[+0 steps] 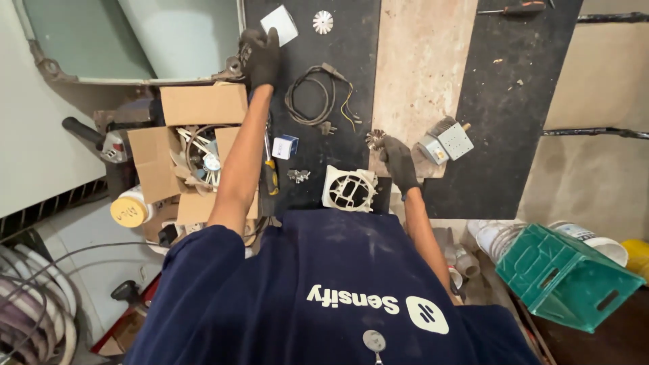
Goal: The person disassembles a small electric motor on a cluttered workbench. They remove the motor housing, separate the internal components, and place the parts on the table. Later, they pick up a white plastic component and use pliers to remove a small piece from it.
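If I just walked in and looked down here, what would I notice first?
Probably the two black-gloved hands stretched over the dark mat: the left hand reaches far up to a metal part by a small white box, while the right hand rests beside a little metal fan wheel. Between the arms lie a coiled cable and a white plastic fan frame. A bright green crate sits at the lower right.

Cable coil (312, 94) centre on mat (514, 101); open carton (193, 152) left; fan frame (349, 190) near edge, crate (564, 274) right
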